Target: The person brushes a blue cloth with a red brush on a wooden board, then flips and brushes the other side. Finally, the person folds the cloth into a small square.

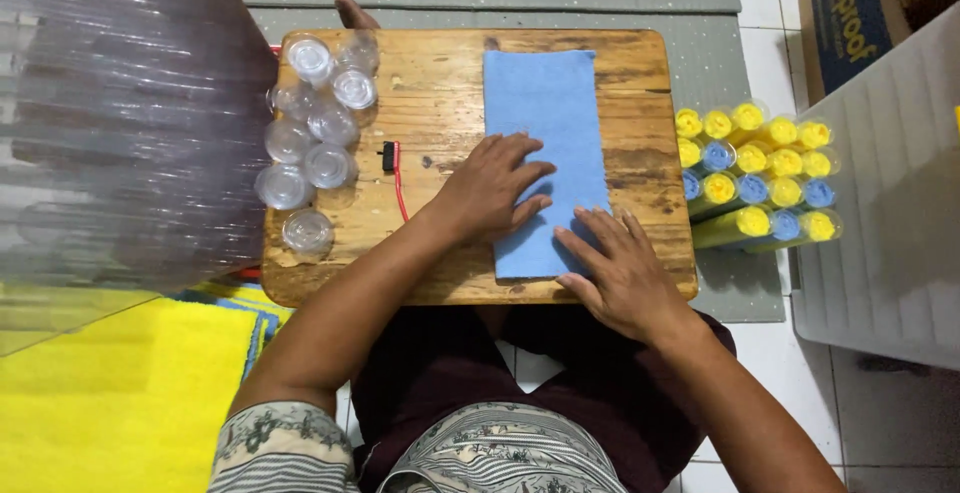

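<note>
A folded blue cloth [545,153] is laid flat on the small wooden table [440,103]. It's pressed down by the left hand [490,191] and right hand [618,271], both spread open, palms down, nothing gripped. Clear plastic cups [310,148] are clustered at the table's left edge, with what's probably rolled cloths [755,183] stacked just right of it.

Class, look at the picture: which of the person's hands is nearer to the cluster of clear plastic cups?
Left. The left hand rests on the blue cloth's left edge, just right of the clear plastic cups; the right hand lies farther right.
</note>
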